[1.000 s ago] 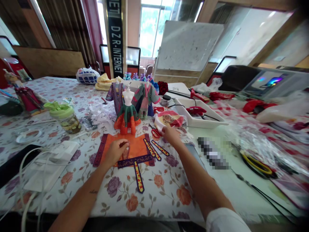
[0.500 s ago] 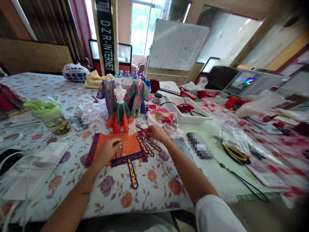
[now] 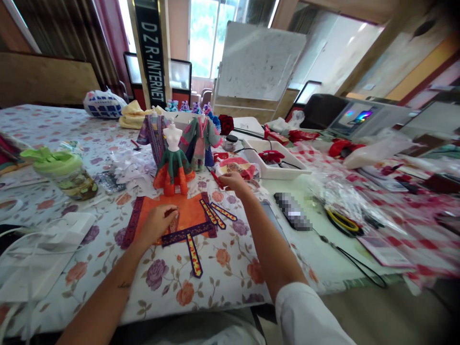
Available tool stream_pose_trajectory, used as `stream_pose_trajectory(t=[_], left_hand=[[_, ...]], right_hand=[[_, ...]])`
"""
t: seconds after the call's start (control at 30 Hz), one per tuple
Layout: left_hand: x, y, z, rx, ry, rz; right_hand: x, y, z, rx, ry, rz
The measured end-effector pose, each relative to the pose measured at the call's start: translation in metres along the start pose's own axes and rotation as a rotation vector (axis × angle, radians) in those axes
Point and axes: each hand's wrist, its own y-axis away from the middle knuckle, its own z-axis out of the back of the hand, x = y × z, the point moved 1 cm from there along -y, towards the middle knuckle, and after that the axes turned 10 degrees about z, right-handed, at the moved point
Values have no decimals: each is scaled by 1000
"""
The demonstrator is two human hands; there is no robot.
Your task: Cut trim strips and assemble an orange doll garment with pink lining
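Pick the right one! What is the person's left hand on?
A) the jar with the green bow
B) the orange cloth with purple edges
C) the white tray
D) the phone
B. The left hand lies on the orange cloth, with the cloth's purple edge running along one side.

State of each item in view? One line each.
Left hand, pinching a narrow patterned strip
Right hand, fingers at red-handled scissors, grip unclear
Orange panel with purple trim, flat on the floral tablecloth
Dress form, upright, wearing a green and orange skirt
Jar with green-wrapped lid, upright, lid on
White tray, holding a red item
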Motion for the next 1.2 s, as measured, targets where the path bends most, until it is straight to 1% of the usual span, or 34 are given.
stream_pose_trajectory(t=[0.07,0.13,0.27,0.4,0.57,0.63,0.7,0.77,0.83,0.93,1.0,1.1,1.2], left_hand=[[-1,1,-1,8,-12,-23],[0,1,-1,22,-28,-55],[5,-1,-4,103,-73,-157],[14,-4,-7,147,-107,-195],[21,-9,-1,184,-116,-196],[23,-11,4,198,-123,-190],[24,-12,7,220,-138,-184],[26,-12,8,237,-162,-184],[28,-12,6,243,-185,-190],[29,-10,-1,223,-196,-218],[29,-9,-5,201,-194,-242],[29,-9,-10,173,-182,-267],[26,-9,-8,175,-161,-283]], right_hand=[[4,4,-7,-9,-35,27],[10,6,-19,-20,-31,38],[12,4,-39,-63,89,0],[4,-1,-44,-94,242,-20],[3,3,-41,-80,323,12],[2,10,-33,-87,333,14],[-2,20,-16,-93,331,9],[-12,35,8,-87,318,5],[-27,52,37,-101,304,-8],[-51,78,79,-204,305,-72],[-62,90,97,-267,315,-111],[-70,95,106,-301,316,-126],[-70,90,102,-278,314,-114]])
